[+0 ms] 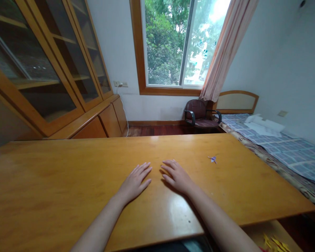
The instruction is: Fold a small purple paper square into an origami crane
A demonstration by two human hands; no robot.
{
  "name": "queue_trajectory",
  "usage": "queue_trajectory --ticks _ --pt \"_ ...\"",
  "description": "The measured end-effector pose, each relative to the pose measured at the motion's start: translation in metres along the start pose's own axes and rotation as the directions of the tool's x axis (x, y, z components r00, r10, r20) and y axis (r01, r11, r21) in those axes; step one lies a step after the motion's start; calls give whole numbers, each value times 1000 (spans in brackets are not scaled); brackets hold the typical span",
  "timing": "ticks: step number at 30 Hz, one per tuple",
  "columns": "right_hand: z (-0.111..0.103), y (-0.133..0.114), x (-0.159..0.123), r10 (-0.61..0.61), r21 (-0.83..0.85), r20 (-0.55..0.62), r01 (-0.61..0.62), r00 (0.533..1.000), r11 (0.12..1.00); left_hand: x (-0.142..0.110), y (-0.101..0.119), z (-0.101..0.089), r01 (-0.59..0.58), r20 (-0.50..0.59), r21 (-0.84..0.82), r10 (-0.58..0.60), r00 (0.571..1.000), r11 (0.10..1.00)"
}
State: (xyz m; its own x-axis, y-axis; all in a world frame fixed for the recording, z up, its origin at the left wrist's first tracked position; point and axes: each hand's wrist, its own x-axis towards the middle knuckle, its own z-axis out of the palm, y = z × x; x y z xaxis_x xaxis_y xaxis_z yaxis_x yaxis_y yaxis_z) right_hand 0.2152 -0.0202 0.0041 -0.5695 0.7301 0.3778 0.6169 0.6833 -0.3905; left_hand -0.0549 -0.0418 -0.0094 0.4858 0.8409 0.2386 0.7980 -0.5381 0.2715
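My left hand (136, 182) lies palm down on the wooden table (55, 182), fingers stretched out and slightly spread. Across a small gap, my right hand (176, 177) is also palm down at the tabletop, its fingers apart and pointing left. Neither hand holds anything. To the right of my right hand, out of its reach of touch, sits a small purple and white piece with thin points (213, 159), which looks like folded paper. Its exact kind is too small to tell.
An open drawer or shelf (259, 232) at the lower right holds several yellow pieces (275, 243). Beyond the table stand a glass-door cabinet (65, 127), a maroon armchair (199, 113) and a bed (291, 147). A window (162, 45) with a pink curtain (228, 49) is ahead.
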Motion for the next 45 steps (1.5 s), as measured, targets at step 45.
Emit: queue_trajectory --ticks 45 --pt "-52 140 -71 517 43 -376 -543 769 839 44 26 24 129 -100 -54 -134 986 990"
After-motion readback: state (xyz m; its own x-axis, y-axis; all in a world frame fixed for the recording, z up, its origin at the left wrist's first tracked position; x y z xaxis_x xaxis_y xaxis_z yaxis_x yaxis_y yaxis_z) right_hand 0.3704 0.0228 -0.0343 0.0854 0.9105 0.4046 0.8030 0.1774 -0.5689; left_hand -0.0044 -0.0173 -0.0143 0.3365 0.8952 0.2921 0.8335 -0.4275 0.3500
